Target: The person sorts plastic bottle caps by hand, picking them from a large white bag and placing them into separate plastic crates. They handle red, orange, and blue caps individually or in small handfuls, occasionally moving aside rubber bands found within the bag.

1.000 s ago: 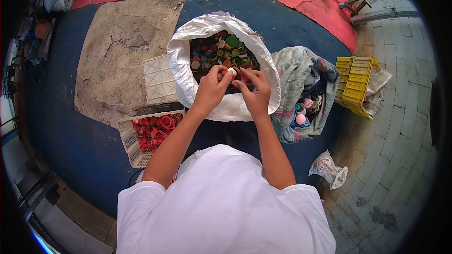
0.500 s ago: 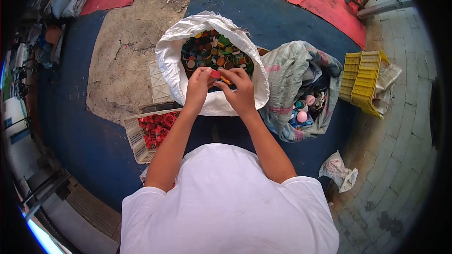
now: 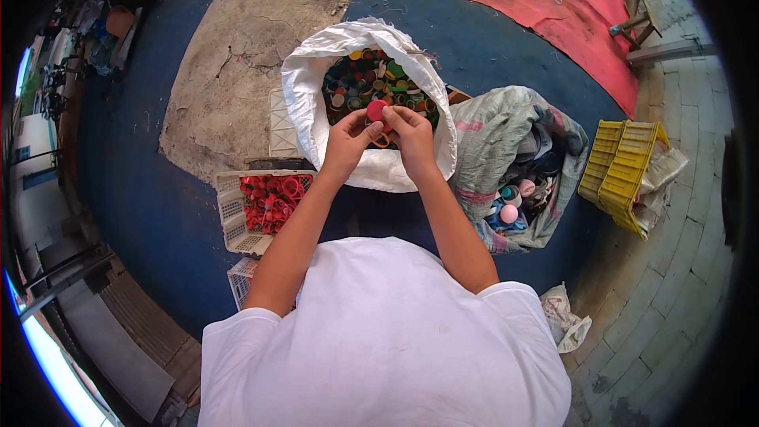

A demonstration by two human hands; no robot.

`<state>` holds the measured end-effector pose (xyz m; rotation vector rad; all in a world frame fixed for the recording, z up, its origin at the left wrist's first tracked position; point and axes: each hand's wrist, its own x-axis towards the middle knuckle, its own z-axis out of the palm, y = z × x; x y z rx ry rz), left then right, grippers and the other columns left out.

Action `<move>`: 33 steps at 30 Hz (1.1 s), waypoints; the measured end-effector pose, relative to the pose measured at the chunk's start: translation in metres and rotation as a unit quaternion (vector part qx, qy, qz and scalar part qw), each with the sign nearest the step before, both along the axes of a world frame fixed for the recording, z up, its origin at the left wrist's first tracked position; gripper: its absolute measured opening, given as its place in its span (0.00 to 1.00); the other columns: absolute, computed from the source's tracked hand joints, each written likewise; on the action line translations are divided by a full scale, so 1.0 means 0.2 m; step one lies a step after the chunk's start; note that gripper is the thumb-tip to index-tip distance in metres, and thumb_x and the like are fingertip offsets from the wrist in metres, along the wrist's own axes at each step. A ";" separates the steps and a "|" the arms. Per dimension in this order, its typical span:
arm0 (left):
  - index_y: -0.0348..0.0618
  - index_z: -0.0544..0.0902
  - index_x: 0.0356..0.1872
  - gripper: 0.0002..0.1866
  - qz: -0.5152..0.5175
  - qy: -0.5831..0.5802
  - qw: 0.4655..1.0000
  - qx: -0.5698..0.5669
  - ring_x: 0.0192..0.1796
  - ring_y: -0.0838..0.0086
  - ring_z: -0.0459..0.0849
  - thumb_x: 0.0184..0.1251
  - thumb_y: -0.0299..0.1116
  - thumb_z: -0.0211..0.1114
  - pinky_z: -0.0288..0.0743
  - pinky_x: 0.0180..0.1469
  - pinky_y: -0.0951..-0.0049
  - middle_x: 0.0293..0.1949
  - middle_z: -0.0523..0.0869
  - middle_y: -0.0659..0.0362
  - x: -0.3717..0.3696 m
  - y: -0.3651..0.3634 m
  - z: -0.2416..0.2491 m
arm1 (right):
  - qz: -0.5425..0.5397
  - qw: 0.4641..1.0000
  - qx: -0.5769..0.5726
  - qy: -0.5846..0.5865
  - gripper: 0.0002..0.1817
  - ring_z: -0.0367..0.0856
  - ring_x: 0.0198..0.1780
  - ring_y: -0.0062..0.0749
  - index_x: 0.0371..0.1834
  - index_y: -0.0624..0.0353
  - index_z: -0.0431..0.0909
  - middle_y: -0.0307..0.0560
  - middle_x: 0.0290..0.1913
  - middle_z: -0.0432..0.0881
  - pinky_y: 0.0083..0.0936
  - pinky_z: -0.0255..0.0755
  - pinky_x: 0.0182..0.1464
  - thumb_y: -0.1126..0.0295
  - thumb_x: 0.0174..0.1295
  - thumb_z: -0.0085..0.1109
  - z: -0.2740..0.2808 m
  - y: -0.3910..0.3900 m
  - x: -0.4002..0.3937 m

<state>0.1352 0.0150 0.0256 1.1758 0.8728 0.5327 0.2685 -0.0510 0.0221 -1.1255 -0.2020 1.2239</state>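
Note:
A red bottle cap (image 3: 376,109) is pinched between the fingertips of both hands, its round flat top facing me. My left hand (image 3: 346,142) grips it from the left, thumb and forefinger at the edge. From the other side, my right hand (image 3: 413,138) closes its fingers on the same cap. Just below, between the hands, an orange ring (image 3: 382,141) shows. Both hands are over the mouth of a white woven sack (image 3: 304,59), which holds a heap of mixed-colour caps (image 3: 356,83).
Left of the sack stands a beige crate (image 3: 234,217) with red plastic pieces (image 3: 273,202). On the right is a grey woven sack (image 3: 482,142) of mixed items. Yellow crates (image 3: 621,174) stand farther right, with a small white bag (image 3: 563,320) nearer me.
The red cap has turned so its round top now faces me. The view has shifted, showing more of the red-filled crate on the left.

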 end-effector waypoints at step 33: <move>0.44 0.75 0.68 0.24 0.259 -0.475 0.737 -0.404 0.76 0.49 0.65 0.77 0.44 0.52 0.62 0.77 0.48 0.72 0.71 0.47 -0.32 -0.21 0.19 | 0.168 0.897 -0.079 -0.402 0.13 0.87 0.39 0.39 0.45 0.67 0.84 0.55 0.39 0.88 0.32 0.78 0.45 0.72 0.60 0.62 -0.41 0.13 0.26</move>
